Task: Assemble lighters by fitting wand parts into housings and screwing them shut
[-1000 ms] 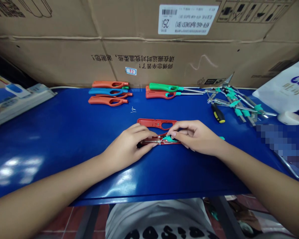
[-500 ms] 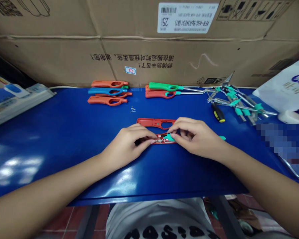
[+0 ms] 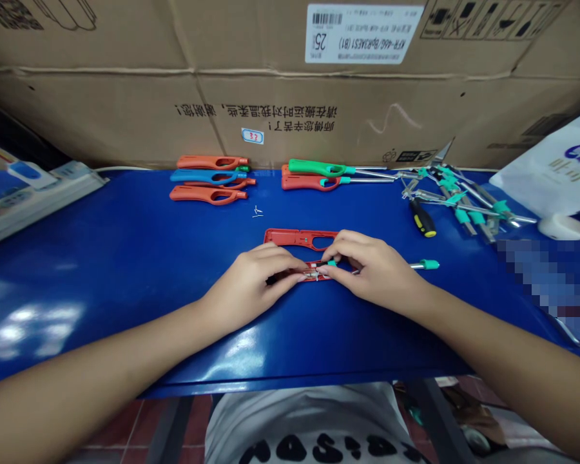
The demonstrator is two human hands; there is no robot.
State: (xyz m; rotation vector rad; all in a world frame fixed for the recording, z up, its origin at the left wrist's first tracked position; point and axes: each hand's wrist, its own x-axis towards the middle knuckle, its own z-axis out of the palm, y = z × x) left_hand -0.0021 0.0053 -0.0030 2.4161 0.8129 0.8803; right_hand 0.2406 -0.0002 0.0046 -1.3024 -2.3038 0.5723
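A red lighter half-shell [image 3: 323, 278] lies on the blue table with small parts and thin wires inside. My left hand [image 3: 256, 277] pinches its left part between thumb and fingers. My right hand [image 3: 379, 274] is closed at the middle of the shell, beside a teal trigger [image 3: 332, 262]. Its fingertips meet at the inner parts, but what they pinch is too small to make out. From behind the right hand a metal tube with a teal tip [image 3: 430, 264] sticks out. Just beyond lies the other red half-shell [image 3: 290, 238], its inner side up.
Orange and blue lighter bodies [image 3: 207, 176] lie at the back left. Green and red lighters [image 3: 314, 169] with metal tubes lie at back centre. Small white pieces [image 3: 258, 211], a screwdriver [image 3: 423, 219], loose tube parts [image 3: 464, 193] and a power strip [image 3: 43, 193] surround the work. A cardboard box [image 3: 251, 96] stands behind.
My right hand's fingertips have shifted slightly left along the shell, nearer my left fingertips. More of the metal tube and its teal tip now shows at the right.
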